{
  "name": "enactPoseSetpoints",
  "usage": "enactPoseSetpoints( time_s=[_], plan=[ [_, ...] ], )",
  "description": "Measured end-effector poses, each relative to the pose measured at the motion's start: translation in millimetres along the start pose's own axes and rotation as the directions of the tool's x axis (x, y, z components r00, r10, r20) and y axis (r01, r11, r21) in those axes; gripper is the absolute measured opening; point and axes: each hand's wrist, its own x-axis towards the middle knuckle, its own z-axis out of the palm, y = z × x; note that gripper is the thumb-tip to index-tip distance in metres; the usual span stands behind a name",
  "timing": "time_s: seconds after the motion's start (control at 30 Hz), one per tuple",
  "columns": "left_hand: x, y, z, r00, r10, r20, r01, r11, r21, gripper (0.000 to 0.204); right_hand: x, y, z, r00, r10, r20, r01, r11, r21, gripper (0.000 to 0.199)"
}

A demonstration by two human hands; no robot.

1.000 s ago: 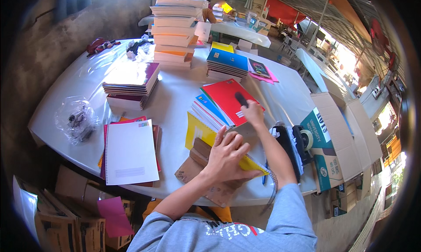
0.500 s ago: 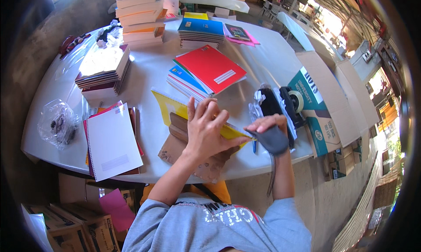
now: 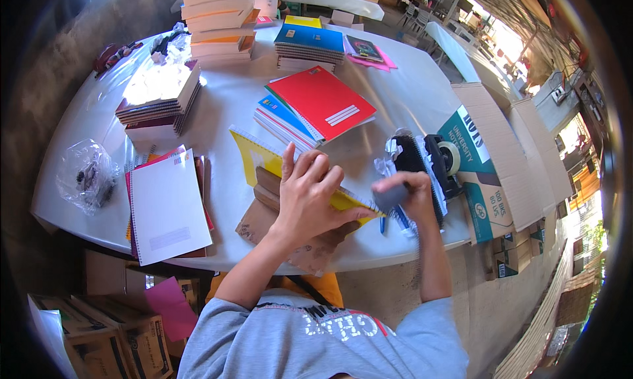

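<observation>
My left hand [image 3: 306, 191] lies flat, fingers spread, on a yellow spiral notebook [image 3: 257, 158]. The notebook rests on brown cardboard pieces [image 3: 260, 224] at the near edge of the white table [image 3: 409, 92]. My right hand [image 3: 414, 189] is closed around a small grey object [image 3: 390, 196], held against the notebook's right corner. A blue pen [image 3: 382, 224] lies just under that hand. Part of the notebook is hidden by my left hand.
A stack topped by a red notebook [image 3: 323, 102] lies beyond my hands. Around the table are a blue-topped stack [image 3: 310, 39], a tall stack [image 3: 217, 20], a white-covered notebook [image 3: 168, 204] and a plastic bag [image 3: 86, 171]. A black tape dispenser [image 3: 442, 158] and an open teal carton [image 3: 484, 181] stand right. Cardboard boxes [image 3: 125, 333] sit on the floor.
My right hand drew back from the red notebook to the near right edge and now holds the grey object at the yellow notebook's corner. My left hand stayed pressed on the notebook.
</observation>
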Motion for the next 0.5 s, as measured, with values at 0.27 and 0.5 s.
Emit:
enactPoseSetpoints(
  time_s=[0.27,0.5],
  plan=[
    [2,-4,6,0.999,-0.035,0.019,0.036,0.998,-0.058,0.067,19,-4,-1,0.997,-0.044,-0.066,0.032,0.983,-0.182,0.014],
    [0,-1,-1,0.997,-0.041,0.063,0.046,0.995,-0.085,0.077,15,-10,11,0.999,0.021,-0.049,-0.033,0.965,-0.259,0.016]
  ],
)
